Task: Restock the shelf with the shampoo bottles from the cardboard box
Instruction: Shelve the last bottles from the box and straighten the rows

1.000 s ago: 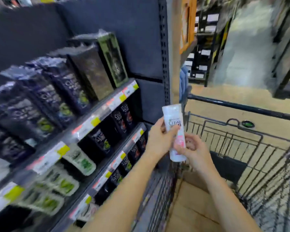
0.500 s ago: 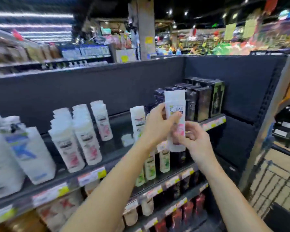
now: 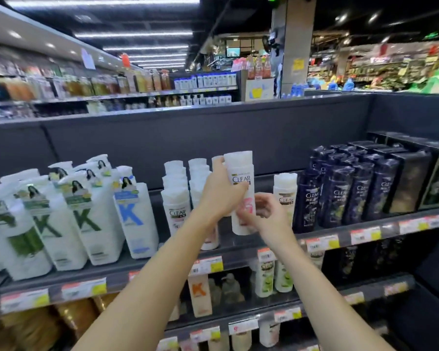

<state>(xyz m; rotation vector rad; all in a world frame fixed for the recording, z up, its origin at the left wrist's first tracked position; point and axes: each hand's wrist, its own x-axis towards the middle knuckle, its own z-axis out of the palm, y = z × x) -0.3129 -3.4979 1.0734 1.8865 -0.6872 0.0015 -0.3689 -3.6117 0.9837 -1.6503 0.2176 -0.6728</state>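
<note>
- The left hand [image 3: 219, 192] wraps around the upper half of a white Clear shampoo bottle [image 3: 241, 192], fingers curled behind it and thumb across the front, just under the printed brand name.
- The right hand [image 3: 265, 215] sits lower and to the right of the left one, its fingertips [image 3: 242, 216] pinching the bottle near the pink patch on its lower label.
- The bottle stands upright between both hands, cap uppermost, held above the front part of the top shelf [image 3: 238, 243]; whether its base touches the shelf is hard to tell.
- Directly behind and left of the left hand stand rows of matching white Clear bottles [image 3: 176, 196], caps up.
- Just right of the right hand stands one more white Clear bottle [image 3: 285, 193] on its own.
- Further right of that are dark blue Clear bottles [image 3: 345, 191] packed in rows, then dark boxed packs [image 3: 413, 178] at the shelf's end.
- Well to the left of the left hand are large white pump bottles [image 3: 86, 214] marked with a green or blue letter K.
- Below both forearms runs a strip of price tags [image 3: 205, 266], with smaller bottles on the lower shelf [image 3: 266, 277].
</note>
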